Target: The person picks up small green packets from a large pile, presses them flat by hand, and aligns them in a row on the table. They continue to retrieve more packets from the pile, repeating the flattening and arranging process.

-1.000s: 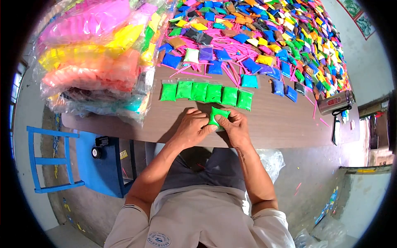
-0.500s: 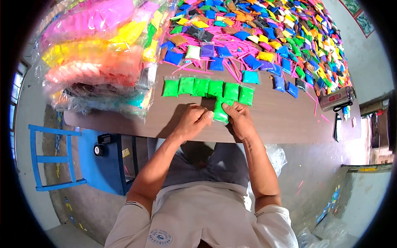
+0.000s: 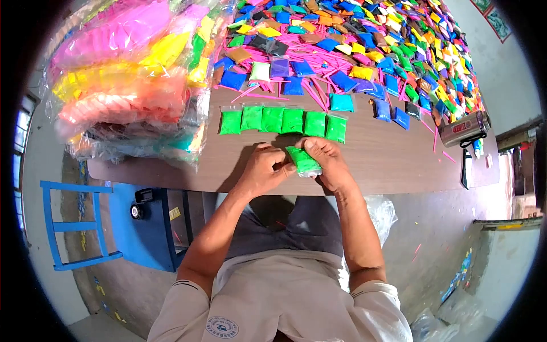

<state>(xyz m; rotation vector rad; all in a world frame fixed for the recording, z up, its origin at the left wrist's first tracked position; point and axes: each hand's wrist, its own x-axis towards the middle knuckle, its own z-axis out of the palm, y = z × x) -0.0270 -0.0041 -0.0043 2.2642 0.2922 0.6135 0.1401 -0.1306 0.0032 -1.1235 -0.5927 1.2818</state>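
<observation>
A small clear packet of bright green clay-like material (image 3: 303, 160) is tilted above the table near its front edge. My right hand (image 3: 331, 164) pinches it from the right, thumb on top. At its left edge is my left hand (image 3: 263, 169), fingers curled and thumb tip close against the packet; whatever those fingers hold, if anything, is hidden. Just beyond my hands, several similar green packets (image 3: 272, 119) lie side by side in a row on the brown table (image 3: 188, 174).
Large clear bags of coloured packets (image 3: 125, 85) are stacked at the left. A heap of loose multicoloured packets (image 3: 393, 57) and pink sticks (image 3: 316, 94) covers the back and right. A metal flask (image 3: 464, 128) lies at the right. A blue chair (image 3: 139, 228) stands left of my legs.
The green packet has come nearer to me, away from the row it overlapped, and is now tilted. My right hand has turned with it; my left hand stays at its left side.
</observation>
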